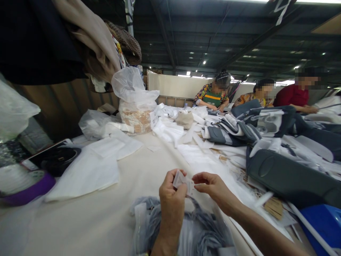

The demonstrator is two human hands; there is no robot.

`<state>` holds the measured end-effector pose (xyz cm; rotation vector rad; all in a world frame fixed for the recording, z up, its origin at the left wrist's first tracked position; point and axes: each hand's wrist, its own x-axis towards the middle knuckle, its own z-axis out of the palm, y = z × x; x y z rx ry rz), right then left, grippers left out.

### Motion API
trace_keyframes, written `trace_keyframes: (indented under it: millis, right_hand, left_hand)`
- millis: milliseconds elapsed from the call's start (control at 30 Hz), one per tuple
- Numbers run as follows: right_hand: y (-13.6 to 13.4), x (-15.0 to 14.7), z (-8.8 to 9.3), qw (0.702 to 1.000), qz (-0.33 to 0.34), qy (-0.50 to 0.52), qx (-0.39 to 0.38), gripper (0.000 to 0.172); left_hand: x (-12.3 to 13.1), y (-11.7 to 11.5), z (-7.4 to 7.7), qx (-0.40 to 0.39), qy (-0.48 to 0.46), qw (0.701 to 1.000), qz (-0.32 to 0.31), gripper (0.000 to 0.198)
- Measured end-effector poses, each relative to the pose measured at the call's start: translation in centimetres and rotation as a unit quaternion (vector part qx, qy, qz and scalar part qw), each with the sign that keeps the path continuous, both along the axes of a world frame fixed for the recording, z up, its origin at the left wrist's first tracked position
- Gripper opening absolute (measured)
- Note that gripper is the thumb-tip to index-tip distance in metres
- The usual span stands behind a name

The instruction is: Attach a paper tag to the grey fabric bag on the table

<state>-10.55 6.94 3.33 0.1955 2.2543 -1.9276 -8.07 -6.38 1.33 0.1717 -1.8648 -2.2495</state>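
**Two-handed grip on a small white tag above a bagged garment**

My left hand (pixel 172 193) and right hand (pixel 213 186) meet over the pale table (pixel 133 177), both pinching one small white tag (pixel 183 182). Left thumb and forefinger are closed on its near edge; the right fingertips are closed on its far end, so the tag is held taut and flat, presumably to keep its face readable. Directly beneath lies a clear bag of grey fabric (pixel 183 231), close under my wrists and within easy reach. To my left lie white folded sheets (pixel 87 170); to my right, a dark grey padded piece (pixel 287 174). Other people sit along the far side, well apart from my hands.
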Motion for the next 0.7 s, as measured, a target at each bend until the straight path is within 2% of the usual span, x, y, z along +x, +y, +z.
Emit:
trace_keyframes:
  millis: [100, 167, 233, 333, 400, 500, 567, 700]
  right_hand:
    - [0.0, 0.7, 0.5, 0.994, 0.094, 0.038, 0.040, 0.032]
    - [-0.3, 1.1, 0.8, 0.983, 0.183, 0.024, 0.016, 0.023]
    - [-0.5, 1.2, 0.8, 0.975, 0.222, 0.007, -0.012, 0.017]
    - [-0.5, 1.1, 0.7, 0.982, 0.187, 0.020, 0.000, 0.029]
    - [-0.1, 0.8, 0.5, 0.989, 0.142, 0.044, 0.023, 0.030]
    - [0.4, 0.4, 0.0, 0.993, 0.088, 0.060, 0.049, 0.031]
    - [0.6, 0.2, -0.3, 0.996, 0.071, 0.051, 0.029, 0.034]
    - [0.4, 0.5, -0.7, 0.994, 0.068, 0.082, -0.001, 0.031]
  left_hand:
    - [0.4, 0.1, 1.0, 0.119, 0.011, 0.993, 0.012, 0.032]
    - [0.6, 0.3, 1.5, 0.144, 0.024, 0.989, 0.005, 0.034]
    - [0.7, 0.4, 1.5, 0.139, 0.027, 0.990, -0.015, 0.040]
    - [0.3, 0.1, 1.0, 0.055, 0.033, 0.997, -0.048, 0.057]
    - [0.0, -0.3, 0.5, -0.057, 0.021, 0.995, -0.079, 0.052]
    - [-0.4, -0.6, -0.2, -0.213, -0.043, 0.967, -0.137, 0.038]
    - [-0.6, -0.6, -0.4, -0.263, -0.053, 0.948, -0.169, 0.038]
    - [-0.4, 0.0, -0.4, -0.306, -0.008, 0.936, -0.175, 0.025]
